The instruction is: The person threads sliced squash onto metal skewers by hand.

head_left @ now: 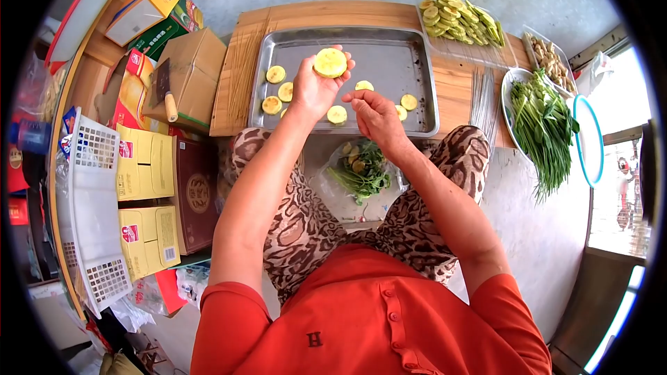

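My left hand [321, 87] is raised over the metal tray [264, 42], palm up, with a round yellow slice [330, 62] held in its fingers. To its right, my right hand [379, 118] hangs over the tray's front part, fingers curled and thumb near the index finger; whatever it may pinch is too small to make out. Several yellow slices lie in the tray, among them one at the left [276, 74], one between my hands [337, 114] and one at the right [408, 102].
Thin skewers [482, 97] lie on the wooden table [326, 12]. Behind them stands a container of stacked green slices [462, 21]. Leafy greens [540, 125] fill a bowl at the right. A cleaver [165, 90] rests by cardboard boxes [198, 73] at the left.
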`<state>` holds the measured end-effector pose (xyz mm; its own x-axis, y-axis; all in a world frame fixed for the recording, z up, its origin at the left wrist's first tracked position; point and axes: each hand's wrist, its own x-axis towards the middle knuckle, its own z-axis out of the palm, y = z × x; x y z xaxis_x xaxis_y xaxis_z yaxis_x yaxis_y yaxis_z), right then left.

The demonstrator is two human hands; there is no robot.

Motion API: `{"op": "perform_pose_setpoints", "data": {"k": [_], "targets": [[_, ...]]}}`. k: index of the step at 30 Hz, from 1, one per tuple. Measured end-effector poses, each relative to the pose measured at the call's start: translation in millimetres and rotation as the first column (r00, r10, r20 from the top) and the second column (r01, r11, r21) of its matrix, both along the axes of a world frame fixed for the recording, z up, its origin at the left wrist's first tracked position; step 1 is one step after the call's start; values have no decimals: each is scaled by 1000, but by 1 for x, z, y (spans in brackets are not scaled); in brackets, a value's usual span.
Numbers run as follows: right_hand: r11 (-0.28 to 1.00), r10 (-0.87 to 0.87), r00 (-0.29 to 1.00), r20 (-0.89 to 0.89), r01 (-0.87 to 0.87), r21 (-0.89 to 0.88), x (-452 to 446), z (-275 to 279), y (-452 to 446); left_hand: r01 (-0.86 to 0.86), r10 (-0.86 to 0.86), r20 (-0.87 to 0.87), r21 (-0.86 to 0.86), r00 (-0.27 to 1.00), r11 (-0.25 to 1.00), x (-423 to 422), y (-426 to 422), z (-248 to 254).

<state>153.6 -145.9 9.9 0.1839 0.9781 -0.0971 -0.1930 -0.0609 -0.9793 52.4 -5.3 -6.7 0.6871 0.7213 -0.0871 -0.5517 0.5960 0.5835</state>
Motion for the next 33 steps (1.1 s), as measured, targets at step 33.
{"op": "perform_pose_setpoints", "data": {"k": [33], "targets": [[996, -63, 998, -21, 61, -59, 27, 12, -14, 725, 726, -688, 489, -22, 485, -93, 75, -71]]}}
